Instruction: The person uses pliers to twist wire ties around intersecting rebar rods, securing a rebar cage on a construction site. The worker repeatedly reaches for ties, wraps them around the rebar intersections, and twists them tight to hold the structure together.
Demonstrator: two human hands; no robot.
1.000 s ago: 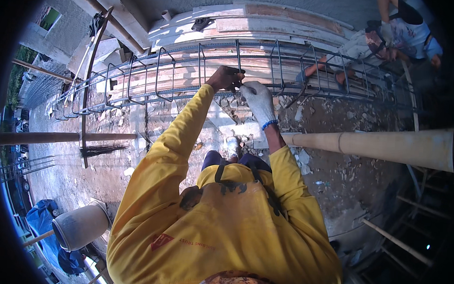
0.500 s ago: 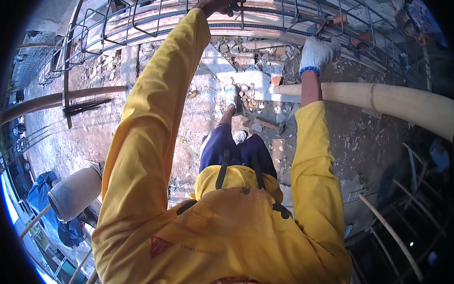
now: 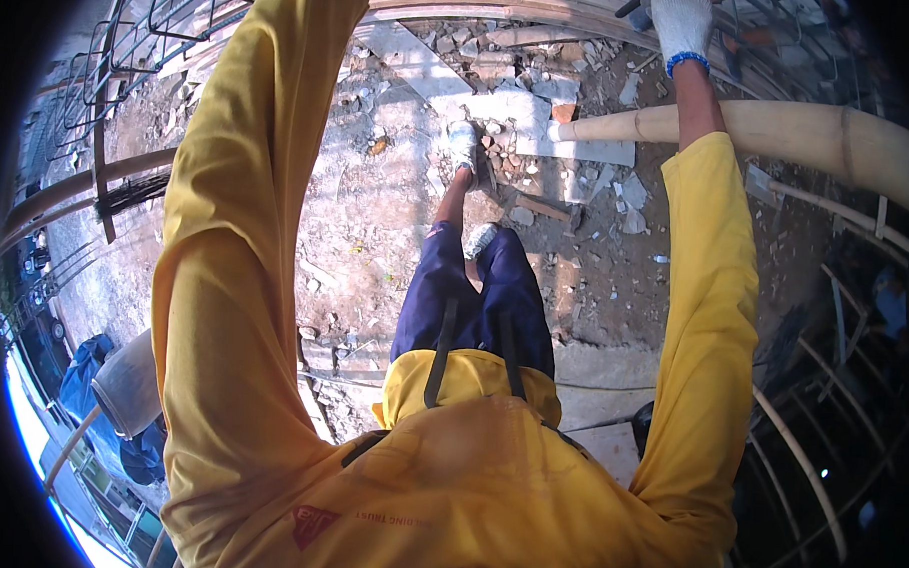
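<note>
My left arm [image 3: 250, 127], in a yellow sleeve, reaches up past the top edge, so the hand itself is cut off. At the upper right my right hand [image 3: 681, 27] wears a white knitted glove with a blue cuff. Its fingers seem closed around a dark metal tool [image 3: 638, 12], whose kind I cannot make out because most of it is hidden or out of frame. Close to that hand is the right part of a steel rebar cage [image 3: 778, 40]. The cage's left part [image 3: 148, 33] shows at the upper left, with square stirrups tied along long bars.
Wooden planks [image 3: 454, 2] run along the top. A thick bamboo pole [image 3: 780, 130] juts in from the right, below my right hand. Broken stones and rubble [image 3: 519, 151] cover the ground around my feet. A grey barrel [image 3: 130, 388] and blue tarp [image 3: 86, 366] are at the left.
The view has shifted, and much of the cage has passed above the top edge. My left hand has left the picture. My gloved right hand now appears higher and farther right.
</note>
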